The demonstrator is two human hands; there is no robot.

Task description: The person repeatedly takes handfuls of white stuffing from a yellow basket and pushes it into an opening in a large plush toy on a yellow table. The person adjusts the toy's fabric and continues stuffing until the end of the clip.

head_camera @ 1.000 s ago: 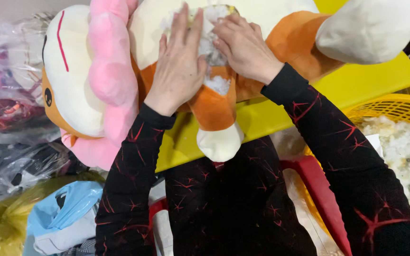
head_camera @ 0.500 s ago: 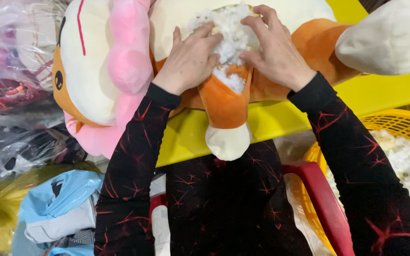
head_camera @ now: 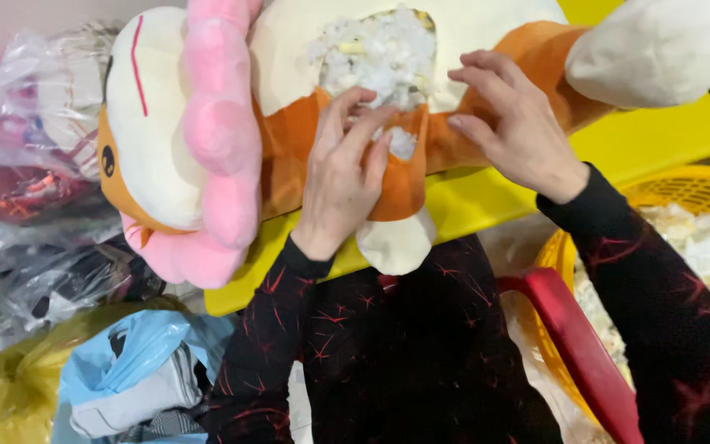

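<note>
White stuffing (head_camera: 375,53) is pressed into the plush toy (head_camera: 289,123) opening by the left hand (head_camera: 343,177), fingers flat; right hand (head_camera: 515,123), open, steadies beside it. Best packed evenly.

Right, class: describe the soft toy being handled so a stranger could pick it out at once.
Find the yellow table in front of the person. Across it lies a big orange and cream plush toy, both hands on its belly. Unlike the bagged toys at the left, it has a pink petal collar and white stuffing showing through an open seam.
</note>
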